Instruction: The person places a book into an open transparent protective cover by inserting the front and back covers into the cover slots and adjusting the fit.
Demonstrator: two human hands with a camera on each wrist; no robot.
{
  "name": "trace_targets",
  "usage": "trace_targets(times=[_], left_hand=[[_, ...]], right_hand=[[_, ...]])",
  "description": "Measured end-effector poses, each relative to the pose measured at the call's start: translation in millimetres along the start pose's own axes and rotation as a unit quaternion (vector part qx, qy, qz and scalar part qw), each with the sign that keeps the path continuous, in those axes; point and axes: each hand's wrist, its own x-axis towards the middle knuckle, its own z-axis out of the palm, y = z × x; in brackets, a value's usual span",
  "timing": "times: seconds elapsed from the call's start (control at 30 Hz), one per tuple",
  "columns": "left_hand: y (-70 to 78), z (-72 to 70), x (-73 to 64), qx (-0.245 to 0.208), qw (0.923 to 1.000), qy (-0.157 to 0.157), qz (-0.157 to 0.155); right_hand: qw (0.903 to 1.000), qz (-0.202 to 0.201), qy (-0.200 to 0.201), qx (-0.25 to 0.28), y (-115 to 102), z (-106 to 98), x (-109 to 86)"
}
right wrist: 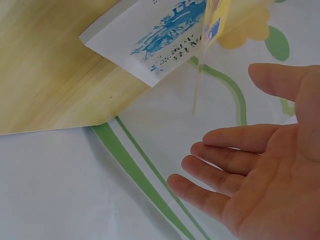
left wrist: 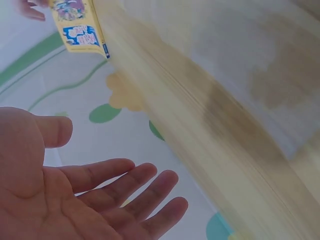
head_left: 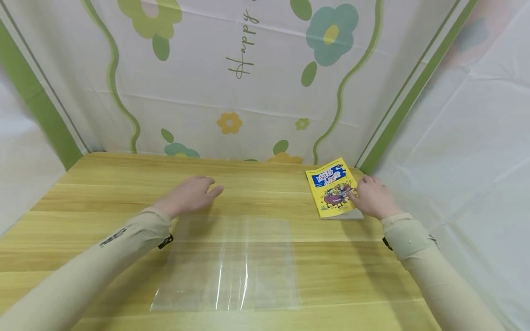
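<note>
A: ngl that book (head_left: 331, 188) is loud. Yellow, blue title patch, purple cartoon.
B: lol yeah. The cloth (head_left: 186, 92) too: white, green squiggles, teal and orange flowers.
A: Table (head_left: 331, 285) is streaky yellow wood grain, sleeves (head_left: 91, 266) are beige, left one has a dark print.
B: And that sheet (head_left: 273, 262) is clear.

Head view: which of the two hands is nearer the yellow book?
The right hand, which overlaps the yellow book at its right edge here. The left hand is well apart from it, near the far-left corner of the clear plastic sheet.
</note>
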Motion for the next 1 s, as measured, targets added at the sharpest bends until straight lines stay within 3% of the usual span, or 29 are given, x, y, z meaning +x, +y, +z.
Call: trace_targets(times=[0.47, 1.0], left_hand=[[37.7, 19.3, 33.4, -0.025, 0.9993, -0.021, 0.019], [91.9, 43.6, 66.6, -0.09, 0.9924, -0.079, 0.029]], right_hand=[[0.9999, 0.009, -0.002, 0.01, -7.6, -1.5, 3.2], [0.999, 0.033, -0.001, 0.03, -8.7, 1.4, 7.1]])
